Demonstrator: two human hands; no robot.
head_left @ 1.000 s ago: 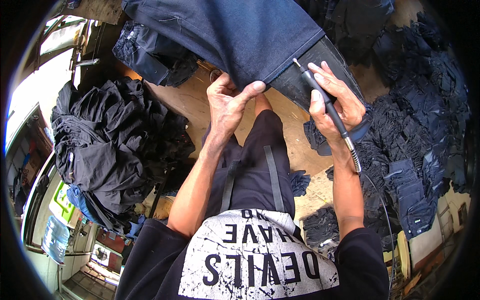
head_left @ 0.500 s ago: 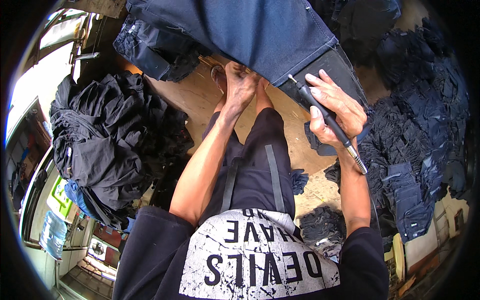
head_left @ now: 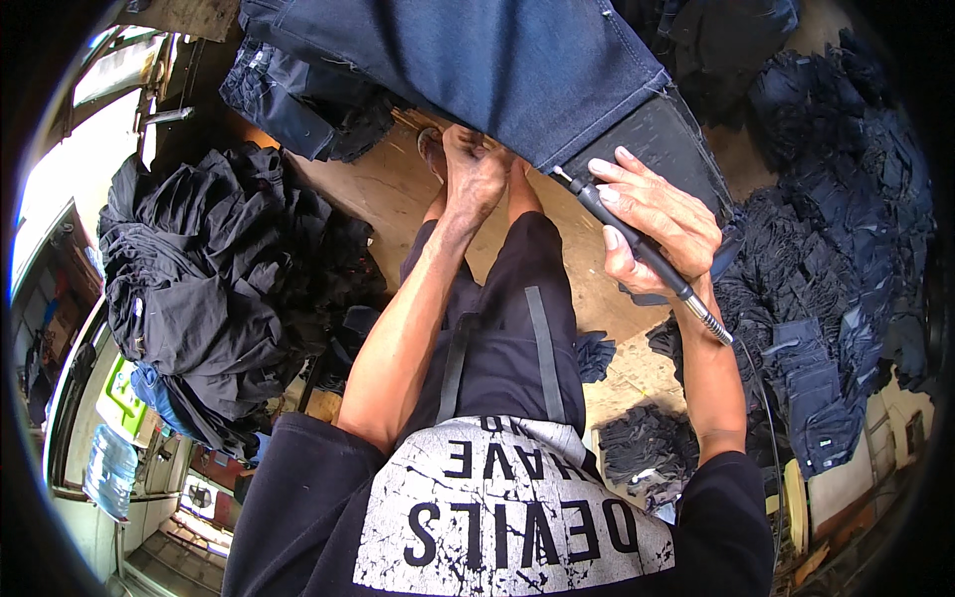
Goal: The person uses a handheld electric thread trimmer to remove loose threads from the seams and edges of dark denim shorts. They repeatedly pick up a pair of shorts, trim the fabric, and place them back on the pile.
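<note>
A navy blue garment [head_left: 477, 60] with a stitched hem is drawn over a flat dark board [head_left: 657, 149], whose end sticks out past the hem. My left hand [head_left: 477, 174] is closed at the garment's near edge, gripping the cloth there; its fingertips are partly hidden. In my right hand [head_left: 671, 219] is a black pen-shaped corded tool [head_left: 622, 227], with a thin metal tip and a coiled spring at the cable end. That tip is at the near corner of the hem, beside the board's edge. My right fingers lie over the board's bare end.
A big heap of black cloth [head_left: 229, 289] stands at the left. Piles of dark garments [head_left: 826, 229] fill the right side, and a smaller dark bundle [head_left: 647, 448] lies near my right elbow. More navy garments [head_left: 279, 95] lie at the far left. The tool's cable [head_left: 764, 388] trails down by my right arm.
My right hand has moved slightly left and toward me, bringing the tool's tip along the hem to its near corner. The left hand has barely moved.
</note>
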